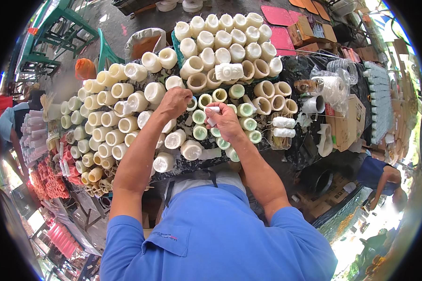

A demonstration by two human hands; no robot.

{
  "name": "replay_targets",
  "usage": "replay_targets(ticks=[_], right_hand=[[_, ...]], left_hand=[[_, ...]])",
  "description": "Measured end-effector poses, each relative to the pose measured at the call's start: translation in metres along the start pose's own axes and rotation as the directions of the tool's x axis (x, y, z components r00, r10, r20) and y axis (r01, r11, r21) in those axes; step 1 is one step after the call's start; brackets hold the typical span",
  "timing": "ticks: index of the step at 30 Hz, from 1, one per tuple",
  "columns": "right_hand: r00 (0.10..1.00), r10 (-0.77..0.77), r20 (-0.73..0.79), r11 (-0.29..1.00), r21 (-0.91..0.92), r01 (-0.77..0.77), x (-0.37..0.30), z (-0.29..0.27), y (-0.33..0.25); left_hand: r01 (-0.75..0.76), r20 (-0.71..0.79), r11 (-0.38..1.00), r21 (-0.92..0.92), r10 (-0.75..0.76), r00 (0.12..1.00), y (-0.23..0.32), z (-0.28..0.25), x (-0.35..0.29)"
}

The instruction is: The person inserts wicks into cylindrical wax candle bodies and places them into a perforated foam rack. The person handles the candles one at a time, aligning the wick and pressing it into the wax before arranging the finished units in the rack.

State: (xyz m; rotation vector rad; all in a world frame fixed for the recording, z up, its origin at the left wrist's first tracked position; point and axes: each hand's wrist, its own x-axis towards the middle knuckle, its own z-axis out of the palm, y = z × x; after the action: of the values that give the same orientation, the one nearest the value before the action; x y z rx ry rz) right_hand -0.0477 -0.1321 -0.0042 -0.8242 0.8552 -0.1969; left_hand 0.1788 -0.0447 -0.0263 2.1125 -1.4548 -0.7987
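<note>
My right hand (226, 124) is closed around a small white cylindrical piece (212, 111), possibly wax, above a cluster of pale green hollow wax cups (199, 116). To its left, my left hand (176, 101) is held over the same worktable with fingers bent together; whatever is in them is too small to make out. Cream wax cylinders (154, 92) surround that hand, some with open hollow tops. Beyond the hands, a ribbed white wax piece (229, 71) lies across the tops of several cream cylinders.
Rows of cream cylinders (224, 37) fill the table's far side, with more at left (106, 98). At right are a plastic-wrapped roll (333, 91), a metal cylinder (313, 104) and a cardboard box (347, 122). Other people (382, 178) are at both sides.
</note>
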Motion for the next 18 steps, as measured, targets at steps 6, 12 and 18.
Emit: replay_targets(ticks=[6, 12, 18], right_hand=[[0.931, -0.361, 0.041, 0.656, -0.699, 0.285, 0.016, 0.023, -0.003], [0.824, -0.542, 0.163, 0.395, -0.817, 0.421, 0.045, 0.043, 0.009], [0.665, -0.696, 0.271, 0.123, -0.867, 0.482, 0.059, 0.041, 0.035]], left_hand=[[0.017, -0.016, 0.998, -0.056, -0.018, 1.000, -0.005, -0.001, 0.001], [0.018, -0.019, 0.988, -0.154, -0.021, 1.000, -0.004, -0.003, -0.002], [0.047, -0.015, 0.974, -0.220, -0.051, 0.999, -0.004, -0.003, -0.006]])
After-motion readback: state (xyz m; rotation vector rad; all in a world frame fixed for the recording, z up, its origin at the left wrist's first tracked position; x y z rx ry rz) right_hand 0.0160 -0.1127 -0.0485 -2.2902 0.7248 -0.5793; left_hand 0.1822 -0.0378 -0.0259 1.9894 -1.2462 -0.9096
